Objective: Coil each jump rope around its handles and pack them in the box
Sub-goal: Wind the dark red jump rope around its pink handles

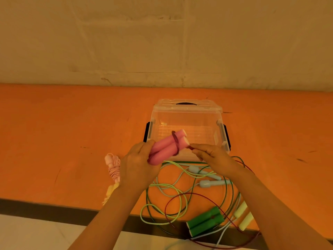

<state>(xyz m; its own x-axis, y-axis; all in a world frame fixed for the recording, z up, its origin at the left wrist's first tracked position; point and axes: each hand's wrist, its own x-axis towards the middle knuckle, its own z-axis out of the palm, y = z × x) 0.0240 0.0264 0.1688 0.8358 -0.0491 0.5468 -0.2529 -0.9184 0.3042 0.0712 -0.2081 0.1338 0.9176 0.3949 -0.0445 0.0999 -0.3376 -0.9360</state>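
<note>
My left hand grips two pink foam handles held side by side, pointing up and to the right over the front of the clear plastic box. A dark red cord loops once around them. My right hand pinches that cord just right of the handle tips. The rest of the red cord trails down over the table. The box stands open and holds nothing, its lid lying behind it.
A coiled pale pink rope and a yellowish bundle lie left of my left arm. Loose ropes tangle at the front right: green handles, pale blue handles, pale yellow handles. The orange table's front edge is close.
</note>
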